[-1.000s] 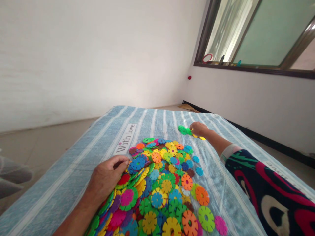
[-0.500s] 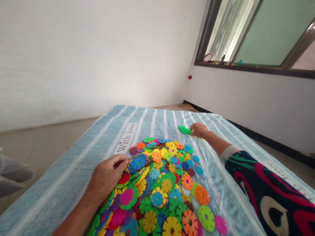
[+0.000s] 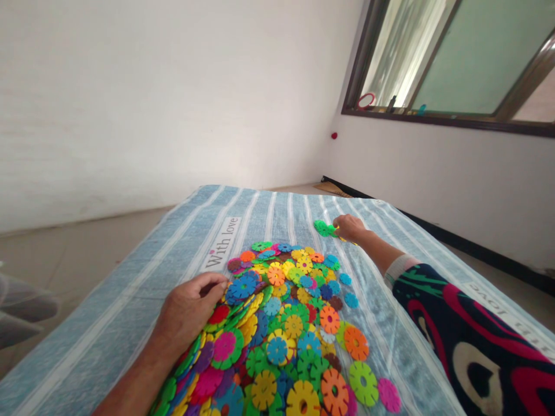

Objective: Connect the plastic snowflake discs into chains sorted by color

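A heap of colourful slotted plastic discs lies on the striped cloth. My left hand rests against the heap's left edge, its thumb and index finger curled together beside a blue slotted disc; whether anything is between the fingertips is hidden. Beyond the heap, to the right, my right hand is closed at a small group of green slotted discs. Its fingertips touch the right end of that group. Bits of yellow disc show below the hand, and the fingers partly cover the pieces.
The blue and white striped cloth covers the surface and bears the words "With love". Loose discs, such as a magenta one, lie right of the heap. White walls and a window stand behind. Sheer white fabric hangs at left.
My right forearm and sleeve have shifted slightly to the left, with the hand staying at the green discs. My left hand and the heap look the same.
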`<action>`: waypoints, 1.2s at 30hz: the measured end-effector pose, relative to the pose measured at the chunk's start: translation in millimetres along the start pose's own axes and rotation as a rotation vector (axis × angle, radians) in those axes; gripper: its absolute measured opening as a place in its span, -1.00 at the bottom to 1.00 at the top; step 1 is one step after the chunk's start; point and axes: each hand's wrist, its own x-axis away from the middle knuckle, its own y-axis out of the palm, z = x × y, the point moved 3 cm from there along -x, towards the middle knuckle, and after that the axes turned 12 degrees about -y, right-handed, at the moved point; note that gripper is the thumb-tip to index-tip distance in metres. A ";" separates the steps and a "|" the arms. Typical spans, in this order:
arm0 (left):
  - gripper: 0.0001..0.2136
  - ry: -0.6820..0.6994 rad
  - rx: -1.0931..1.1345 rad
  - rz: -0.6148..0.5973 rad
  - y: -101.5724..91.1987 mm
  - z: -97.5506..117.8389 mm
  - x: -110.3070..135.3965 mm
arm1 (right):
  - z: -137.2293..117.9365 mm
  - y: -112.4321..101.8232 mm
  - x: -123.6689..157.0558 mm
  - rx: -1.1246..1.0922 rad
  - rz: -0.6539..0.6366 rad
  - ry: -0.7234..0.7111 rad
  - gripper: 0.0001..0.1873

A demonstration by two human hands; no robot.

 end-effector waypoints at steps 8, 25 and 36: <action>-0.72 -0.004 -0.002 0.002 0.7 -1.2 -0.7 | 11.7 -6.6 6.9 -0.082 0.084 0.053 -0.73; -0.75 0.051 0.001 0.030 -1.8 4.1 0.0 | -12.7 3.8 77.3 -0.426 0.147 -0.107 -0.80; -0.74 0.043 -0.004 0.012 -3.0 6.0 -0.8 | -28.7 21.0 100.1 -0.455 0.106 -0.172 -0.73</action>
